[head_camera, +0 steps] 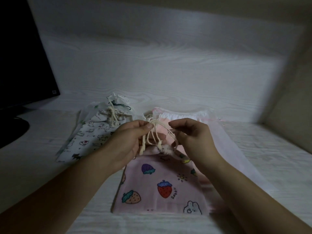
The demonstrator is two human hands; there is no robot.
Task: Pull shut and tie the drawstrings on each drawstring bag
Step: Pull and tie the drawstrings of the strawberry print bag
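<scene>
While the left hand pinches the cords at their crossing to hold tension, the right hand grips a loop with curled fingers, likely forming the knot. Strawberry bag lies mouth-cinched at 6 o'clock on the counter; tied animal bag at 10, pink bag open at 2.

Both bare forearms extended forward, converging. Left hand raised, palm turned inward, thumb and fingers pinched together. Right hand level beside it, fingers curled, tips pinched, facing left hand.
</scene>
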